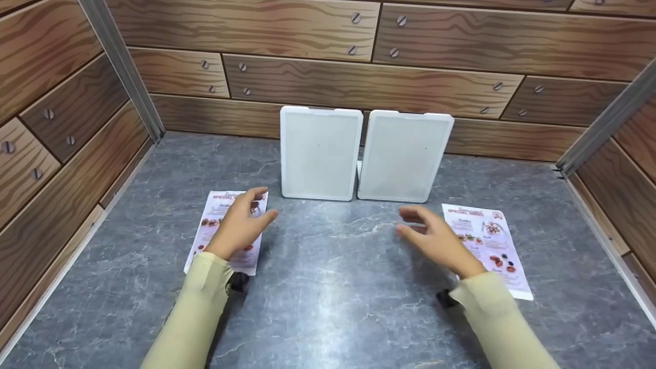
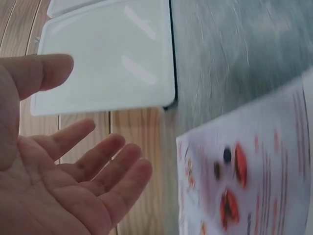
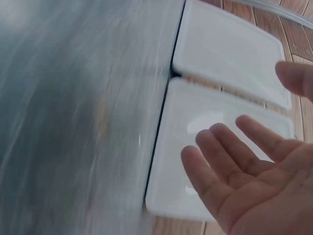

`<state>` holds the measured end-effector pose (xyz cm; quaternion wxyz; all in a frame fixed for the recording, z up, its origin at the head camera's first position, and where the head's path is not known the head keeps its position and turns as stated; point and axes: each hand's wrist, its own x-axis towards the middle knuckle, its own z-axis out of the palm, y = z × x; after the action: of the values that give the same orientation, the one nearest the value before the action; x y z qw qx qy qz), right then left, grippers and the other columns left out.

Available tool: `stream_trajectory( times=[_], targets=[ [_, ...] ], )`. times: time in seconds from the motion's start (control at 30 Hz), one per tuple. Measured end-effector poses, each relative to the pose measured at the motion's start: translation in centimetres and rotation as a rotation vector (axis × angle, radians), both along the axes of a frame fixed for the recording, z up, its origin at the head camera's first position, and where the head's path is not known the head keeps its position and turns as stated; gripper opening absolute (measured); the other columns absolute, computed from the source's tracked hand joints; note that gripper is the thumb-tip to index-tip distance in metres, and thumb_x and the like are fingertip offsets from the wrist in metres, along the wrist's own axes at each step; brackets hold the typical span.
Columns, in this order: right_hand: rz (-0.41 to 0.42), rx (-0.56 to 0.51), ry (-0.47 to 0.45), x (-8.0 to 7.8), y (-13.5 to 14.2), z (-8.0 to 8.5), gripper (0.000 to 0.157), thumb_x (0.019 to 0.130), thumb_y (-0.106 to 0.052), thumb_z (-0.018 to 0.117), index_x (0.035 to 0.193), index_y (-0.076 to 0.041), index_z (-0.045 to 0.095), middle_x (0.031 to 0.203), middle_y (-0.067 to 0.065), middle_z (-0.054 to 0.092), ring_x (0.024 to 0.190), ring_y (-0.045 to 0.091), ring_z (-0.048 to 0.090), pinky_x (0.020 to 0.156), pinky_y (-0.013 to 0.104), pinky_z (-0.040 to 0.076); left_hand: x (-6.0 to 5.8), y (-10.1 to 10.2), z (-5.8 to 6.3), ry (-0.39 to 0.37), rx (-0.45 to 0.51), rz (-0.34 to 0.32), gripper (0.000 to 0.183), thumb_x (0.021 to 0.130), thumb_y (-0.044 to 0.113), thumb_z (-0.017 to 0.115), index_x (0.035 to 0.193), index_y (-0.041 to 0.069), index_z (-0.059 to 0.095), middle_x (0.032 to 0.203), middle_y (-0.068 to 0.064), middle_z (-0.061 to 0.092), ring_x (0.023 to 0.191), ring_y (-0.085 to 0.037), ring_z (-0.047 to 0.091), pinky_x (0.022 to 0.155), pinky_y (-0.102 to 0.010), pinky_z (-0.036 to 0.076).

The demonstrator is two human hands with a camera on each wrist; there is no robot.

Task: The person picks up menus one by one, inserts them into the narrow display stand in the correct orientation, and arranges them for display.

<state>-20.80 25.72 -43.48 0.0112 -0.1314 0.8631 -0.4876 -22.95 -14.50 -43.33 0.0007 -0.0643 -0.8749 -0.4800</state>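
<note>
Two white upright display frames with blank panels stand side by side at the back of the table, a left frame (image 1: 320, 154) and a right frame (image 1: 404, 156). A printed menu sheet (image 1: 205, 241) lies at the left, and my left hand (image 1: 241, 223) is over it, holding nothing, fingers apart and relaxed. Another menu sheet (image 1: 494, 241) lies at the right; my right hand (image 1: 435, 238) hovers by its left edge, also with nothing in it. Both palms face inward, and the wrist views show the left palm (image 2: 63, 181) and right palm (image 3: 269, 196) bare.
The grey marbled tabletop (image 1: 328, 287) spreads between and in front of the hands. Wood-plank-patterned walls (image 1: 307, 77) enclose it at the back and both sides, with metal posts (image 1: 128, 77) at the corners.
</note>
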Motion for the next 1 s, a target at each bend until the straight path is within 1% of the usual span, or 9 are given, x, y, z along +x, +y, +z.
stream_trajectory(
  times=[0.1, 0.17, 0.37, 0.43, 0.6, 0.7, 0.83, 0.93, 1.0],
  targets=[
    [-0.006, -0.065, -0.018, -0.8, -1.7, -0.2, 0.045, 0.101, -0.008, 0.067, 0.138, 0.011, 0.053, 0.14, 0.032, 0.056, 0.133, 0.043, 0.053, 0.113, 0.052, 0.042, -0.5, 0.7, -0.1, 0.004, 0.057, 0.019, 0.063, 0.098, 0.024, 0.068, 0.153, 0.003, 0.044, 0.15, -0.023, 0.049, 0.139, -0.038, 0.047, 0.115, -0.052, 0.038],
    [-0.018, -0.095, -0.024, -1.2, -2.7, -0.4, 0.044, 0.1, -0.007, 0.066, 0.139, 0.011, 0.052, 0.14, 0.031, 0.055, 0.134, 0.042, 0.052, 0.115, 0.051, 0.041, -0.9, 1.3, -0.2, 0.023, 0.1, 0.035, 0.063, 0.097, 0.02, 0.068, 0.152, 0.003, 0.045, 0.149, -0.023, 0.049, 0.138, -0.038, 0.047, 0.115, -0.05, 0.038],
    [-0.043, -0.146, -0.048, -2.6, -5.5, -0.7, 0.052, 0.1, -0.006, 0.066, 0.145, 0.01, 0.046, 0.149, 0.029, 0.049, 0.14, 0.04, 0.047, 0.118, 0.05, 0.038, -1.8, 2.7, -0.3, 0.096, 0.245, 0.093, 0.065, 0.093, 0.01, 0.066, 0.152, -0.001, 0.042, 0.147, -0.025, 0.047, 0.138, -0.041, 0.045, 0.117, -0.049, 0.036],
    [-0.044, -0.167, -0.066, -3.0, -6.4, -0.9, 0.054, 0.1, -0.006, 0.065, 0.147, 0.009, 0.044, 0.151, 0.029, 0.046, 0.142, 0.039, 0.045, 0.119, 0.049, 0.037, -2.1, 3.0, -0.4, 0.093, 0.284, 0.103, 0.067, 0.092, 0.009, 0.064, 0.154, -0.001, 0.039, 0.149, -0.024, 0.045, 0.14, -0.04, 0.043, 0.118, -0.05, 0.035],
    [-0.052, -0.224, -0.103, -4.2, -8.1, -0.9, 0.06, 0.1, -0.006, 0.063, 0.151, 0.009, 0.038, 0.156, 0.028, 0.04, 0.148, 0.039, 0.038, 0.122, 0.047, 0.03, -2.8, 3.7, -0.7, 0.045, 0.366, 0.113, 0.071, 0.093, 0.01, 0.063, 0.157, 0.002, 0.033, 0.155, -0.023, 0.037, 0.145, -0.039, 0.036, 0.12, -0.05, 0.032],
    [-0.067, -0.249, -0.109, -4.8, -9.1, -0.9, 0.064, 0.099, -0.006, 0.063, 0.154, 0.008, 0.034, 0.158, 0.027, 0.038, 0.149, 0.038, 0.035, 0.123, 0.046, 0.029, -3.5, 4.0, -0.7, 0.026, 0.381, 0.135, 0.072, 0.094, 0.01, 0.062, 0.158, 0.002, 0.031, 0.157, -0.023, 0.034, 0.147, -0.038, 0.034, 0.121, -0.049, 0.031],
    [-0.093, -0.27, -0.125, -5.7, -10.1, -1.0, 0.066, 0.098, -0.006, 0.062, 0.156, 0.007, 0.032, 0.16, 0.026, 0.036, 0.15, 0.037, 0.035, 0.122, 0.046, 0.03, -4.3, 4.2, -0.8, 0.002, 0.338, 0.153, 0.075, 0.094, 0.013, 0.063, 0.16, 0.005, 0.03, 0.16, -0.021, 0.031, 0.15, -0.035, 0.03, 0.122, -0.049, 0.03],
    [-0.113, -0.252, -0.142, -6.2, -10.5, -1.1, 0.067, 0.099, -0.006, 0.061, 0.157, 0.005, 0.031, 0.161, 0.024, 0.035, 0.15, 0.036, 0.034, 0.122, 0.045, 0.032, -4.9, 4.2, -1.0, -0.004, 0.308, 0.149, 0.078, 0.093, 0.014, 0.063, 0.162, 0.006, 0.027, 0.164, -0.02, 0.028, 0.152, -0.035, 0.028, 0.123, -0.047, 0.028],
    [-0.122, -0.23, -0.152, -6.5, -10.7, -1.1, 0.067, 0.099, -0.008, 0.061, 0.158, 0.004, 0.03, 0.162, 0.024, 0.035, 0.151, 0.035, 0.034, 0.121, 0.045, 0.032, -5.4, 4.1, -1.2, -0.006, 0.308, 0.146, 0.08, 0.093, 0.013, 0.063, 0.162, 0.005, 0.025, 0.165, -0.02, 0.027, 0.153, -0.035, 0.026, 0.124, -0.047, 0.026]
  ],
)
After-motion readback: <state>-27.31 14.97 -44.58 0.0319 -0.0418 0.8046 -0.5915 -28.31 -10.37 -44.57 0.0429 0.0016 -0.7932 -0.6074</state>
